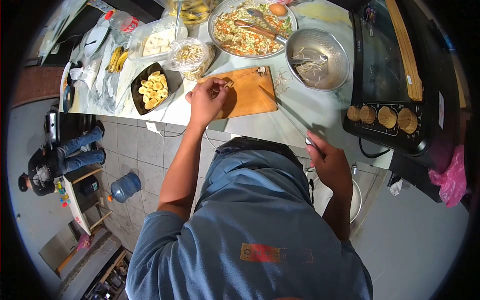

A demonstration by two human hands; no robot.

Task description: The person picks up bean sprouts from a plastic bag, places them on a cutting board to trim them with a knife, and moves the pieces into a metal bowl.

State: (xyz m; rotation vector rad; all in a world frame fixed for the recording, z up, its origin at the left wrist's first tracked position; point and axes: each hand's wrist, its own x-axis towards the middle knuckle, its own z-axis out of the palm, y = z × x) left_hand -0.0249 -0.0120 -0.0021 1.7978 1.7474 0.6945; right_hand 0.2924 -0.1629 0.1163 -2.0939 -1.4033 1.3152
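In the head view, my left hand (206, 102) is over the left part of a wooden cutting board (245, 102), fingers curled into a pinch. Something small and brownish shows at the fingertips, too small to name. My right hand (330, 165) grips a knife (294, 121) by its handle, beyond the counter's front edge. The blade points up and left, its tip over the board's right side. A clear plastic bag of bean sprouts (191, 57) sits just behind my left hand. A metal strainer-like pan (336, 60) with some sprouts inside stands behind the board's right side.
A round tray of chopped vegetables (220, 45) holds a wooden-handled utensil and an egg (278, 9). Left are a dark bowl of banana slices (137, 90) and a plastic tub (135, 50). A black oven (390, 115) stands right. Another person (47, 167) is at far left.
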